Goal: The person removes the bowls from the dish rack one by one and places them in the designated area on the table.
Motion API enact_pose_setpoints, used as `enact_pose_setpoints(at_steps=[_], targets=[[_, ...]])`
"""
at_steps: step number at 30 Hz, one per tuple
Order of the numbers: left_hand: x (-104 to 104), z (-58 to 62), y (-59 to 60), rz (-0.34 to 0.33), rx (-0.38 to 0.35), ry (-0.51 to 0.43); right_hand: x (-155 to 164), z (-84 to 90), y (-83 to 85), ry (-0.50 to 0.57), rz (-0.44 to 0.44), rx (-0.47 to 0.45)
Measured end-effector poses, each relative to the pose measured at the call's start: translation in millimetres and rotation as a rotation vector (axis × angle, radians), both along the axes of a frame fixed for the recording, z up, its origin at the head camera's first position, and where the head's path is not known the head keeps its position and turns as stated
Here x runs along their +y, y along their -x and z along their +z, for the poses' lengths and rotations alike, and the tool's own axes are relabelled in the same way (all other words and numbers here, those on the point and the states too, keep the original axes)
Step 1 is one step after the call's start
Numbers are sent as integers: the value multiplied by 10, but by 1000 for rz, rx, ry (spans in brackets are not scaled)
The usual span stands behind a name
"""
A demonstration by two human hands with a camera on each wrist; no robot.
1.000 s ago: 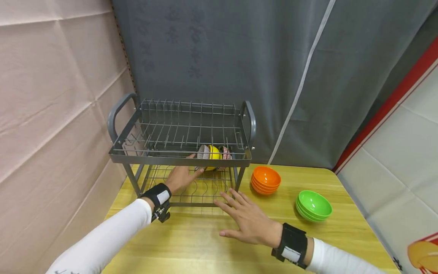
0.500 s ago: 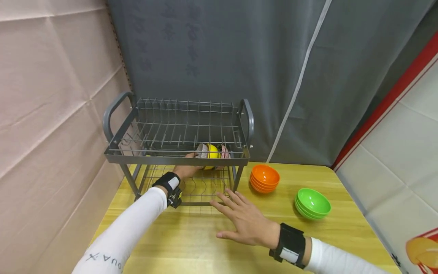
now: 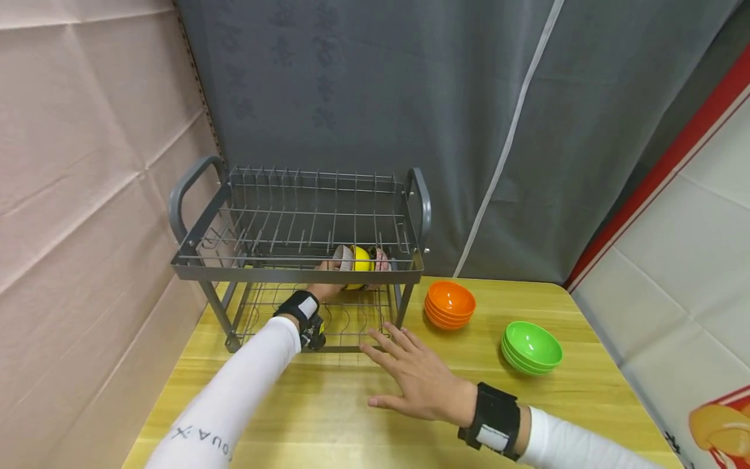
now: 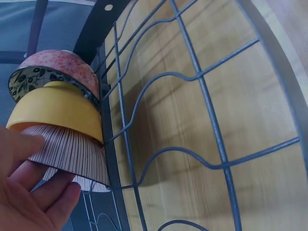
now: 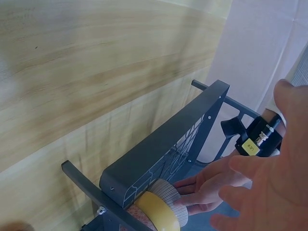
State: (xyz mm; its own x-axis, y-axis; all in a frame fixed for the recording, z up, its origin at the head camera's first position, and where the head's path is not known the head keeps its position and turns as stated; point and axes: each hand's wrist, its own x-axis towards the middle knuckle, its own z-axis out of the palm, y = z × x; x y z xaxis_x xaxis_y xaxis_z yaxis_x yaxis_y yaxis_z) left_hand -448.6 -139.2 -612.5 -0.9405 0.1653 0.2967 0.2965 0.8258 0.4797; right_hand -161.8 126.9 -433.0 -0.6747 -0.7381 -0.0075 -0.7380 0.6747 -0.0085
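Three small bowls stand on edge in a row at the right of the lower tier of a dark grey two-tier dish rack (image 3: 293,276). A striped bowl (image 4: 72,151) is leftmost, a yellow bowl (image 4: 55,108) is beside it, and a pink patterned bowl (image 4: 67,62) is at the far end. My left hand (image 4: 36,192) reaches under the upper tier and pinches the striped bowl's rim, thumb on its outer side and fingers at the other side. My right hand (image 3: 418,378) hovers over the table before the rack, fingers spread, holding nothing.
A stack of orange bowls (image 3: 450,305) stands just right of the rack, and a stack of green bowls (image 3: 532,348) farther right on the wooden table (image 3: 328,410). A grey curtain (image 3: 328,98) hangs behind, with a pale cloth wall (image 3: 88,163) at left.
My left hand has moved right and deeper into the rack, from beside the bowls to a pinch on the striped bowl. My right hand has stayed nearly still.
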Motion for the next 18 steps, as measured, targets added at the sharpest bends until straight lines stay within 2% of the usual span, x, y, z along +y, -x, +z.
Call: enact_pose_setpoints(at_steps=[1, 2, 4, 8, 10, 11, 14, 15, 16, 18], targets=[[27, 9, -20, 25, 0, 25, 0, 1, -1, 0, -1, 1], [24, -153, 111, 48, 0, 55, 0, 4, -2, -3, -2, 5], [90, -43, 11, 91, -50, 64, 0, 6, -2, -11, -5, 9], [141, 182, -235, 131, -11, 101, -1, 7, -2, -24, -11, 12], [159, 508, -469, 129, -69, 18, 0, 4, -4, -28, -15, 16], [162, 661, -584, 123, -67, -30, 3, 4, -5, -26, -15, 20], [161, 1147, -894, 102, -140, -216, 12, 1, -11, -19, -11, 30], [159, 1271, -970, 98, -154, -279, 14, 1, -13, -18, -10, 33], [151, 1348, -1018, 92, -162, -301, 16, 0, -14, -14, -7, 34], [136, 1446, -1074, 95, -194, -354, 16, 1, -10, -15, -9, 35]])
